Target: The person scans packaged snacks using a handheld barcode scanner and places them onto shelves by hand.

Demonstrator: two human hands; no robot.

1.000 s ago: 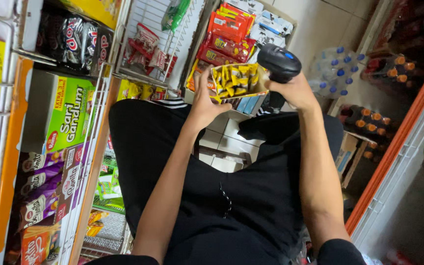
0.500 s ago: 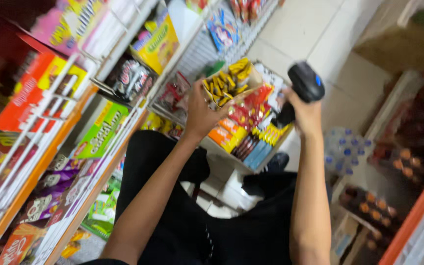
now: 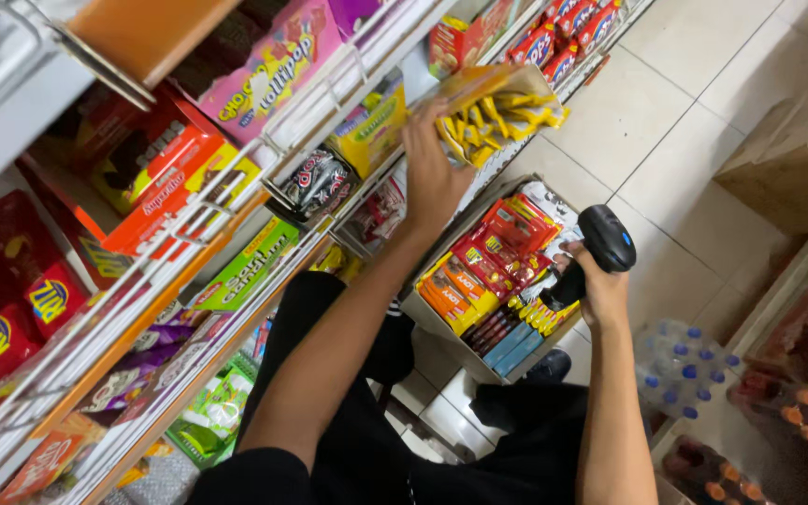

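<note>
My left hand (image 3: 432,168) grips a small open cardboard tray full of yellow snack packets (image 3: 496,108), lifted up against the wire front of the store shelves (image 3: 264,140). My right hand (image 3: 598,285) holds a black handheld barcode scanner (image 3: 602,245) by its grip, lower and to the right, above an open carton of red, orange and blue snack packs (image 3: 493,281) on the floor. I am seated, black trousers and shirt below the arms.
Shelves on the left hold boxed biscuits: pink (image 3: 268,70), red (image 3: 156,178), green (image 3: 250,262). A pack of water bottles (image 3: 680,369) and dark bottles with orange caps (image 3: 787,402) stand at the lower right. A brown carton (image 3: 787,159) sits on the tiled floor.
My left hand raised the tray of yellow packets from lap height up to the shelf. My right hand with the scanner dropped toward the floor carton. My view swung up toward the shelves.
</note>
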